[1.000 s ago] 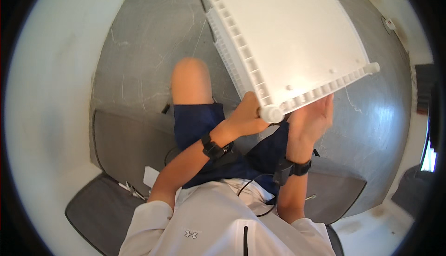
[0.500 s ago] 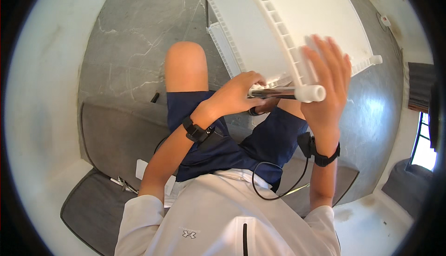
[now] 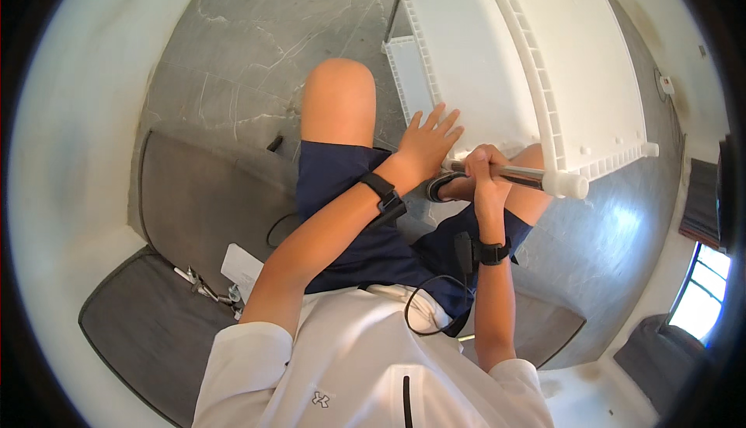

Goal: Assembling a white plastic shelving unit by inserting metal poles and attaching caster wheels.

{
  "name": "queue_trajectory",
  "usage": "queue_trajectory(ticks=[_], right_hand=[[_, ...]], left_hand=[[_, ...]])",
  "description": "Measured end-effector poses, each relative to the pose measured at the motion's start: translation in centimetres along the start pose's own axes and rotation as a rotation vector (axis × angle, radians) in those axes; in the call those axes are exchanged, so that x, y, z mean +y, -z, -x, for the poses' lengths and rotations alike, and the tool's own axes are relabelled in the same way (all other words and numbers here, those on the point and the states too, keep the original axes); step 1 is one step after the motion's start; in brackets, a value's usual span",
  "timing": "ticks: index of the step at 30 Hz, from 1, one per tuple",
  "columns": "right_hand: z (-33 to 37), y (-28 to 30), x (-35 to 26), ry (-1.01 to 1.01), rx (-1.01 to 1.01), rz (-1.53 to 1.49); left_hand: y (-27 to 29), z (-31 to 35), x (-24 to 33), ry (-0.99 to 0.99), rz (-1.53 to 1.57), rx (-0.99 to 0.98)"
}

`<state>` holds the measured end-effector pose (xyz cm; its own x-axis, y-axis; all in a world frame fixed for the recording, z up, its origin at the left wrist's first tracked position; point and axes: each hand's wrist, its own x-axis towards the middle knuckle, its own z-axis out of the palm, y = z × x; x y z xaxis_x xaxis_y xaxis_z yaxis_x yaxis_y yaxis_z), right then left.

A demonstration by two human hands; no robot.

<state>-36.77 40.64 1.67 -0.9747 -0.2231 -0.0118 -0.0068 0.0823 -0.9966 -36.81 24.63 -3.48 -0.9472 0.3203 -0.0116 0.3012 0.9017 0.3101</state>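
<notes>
A white plastic shelf rack tilts across the upper right, with a near shelf panel [image 3: 587, 62], a middle panel [image 3: 474, 47] and a smaller far panel [image 3: 409, 74]. A shiny metal tube [image 3: 524, 177] links the panels at their close corner and ends in a white round fitting [image 3: 571, 186]. My right hand [image 3: 488, 175] is wrapped round this tube, short of the fitting. My left hand [image 3: 426, 146] is open, fingers spread, over the lower edge of the middle panel; whether it touches the panel I cannot tell.
Grey padded seating [image 3: 217, 195] lies beneath and beside me. Small metal parts [image 3: 206, 286] and a white sheet [image 3: 241, 269] rest on it at the left. Grey tiled floor [image 3: 256, 47] spreads ahead. A white wall [image 3: 78, 117] rises at the left.
My right hand has come from beside the near panel's corner to grasp the tube. My left hand has let go of the tube and spread its fingers. The rack appears farther right.
</notes>
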Motion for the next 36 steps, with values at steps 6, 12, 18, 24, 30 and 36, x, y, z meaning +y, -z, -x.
queue_trajectory(ticks=[6, 12, 18, 24, 30, 36], right_hand=[[0.9, -0.8, -1.5, 0.024, -0.032, -0.372], [1.1, 0.2, -1.2, -0.002, 0.022, -0.293], [1.2, 0.5, -0.5, -0.064, 0.035, -0.113], [1.6, 0.7, -0.2, -0.016, 0.073, -0.082], [2.8, 3.1, -2.2, 0.068, -0.156, 0.115], [4.5, 6.8, -5.6, -0.169, 0.394, -1.373]], left_hand=[[-1.8, 0.3, -0.6, -0.017, -0.001, 0.066], [0.9, -0.1, 0.2, -0.029, 0.015, -0.112], [1.1, -0.1, 0.3, 0.001, 0.024, -0.159], [0.8, -0.6, 0.4, -0.003, 0.043, -0.132], [2.0, -0.1, 0.1, -0.035, 0.054, -0.149], [7.6, -0.4, 5.1, -0.466, 1.049, 0.127]])
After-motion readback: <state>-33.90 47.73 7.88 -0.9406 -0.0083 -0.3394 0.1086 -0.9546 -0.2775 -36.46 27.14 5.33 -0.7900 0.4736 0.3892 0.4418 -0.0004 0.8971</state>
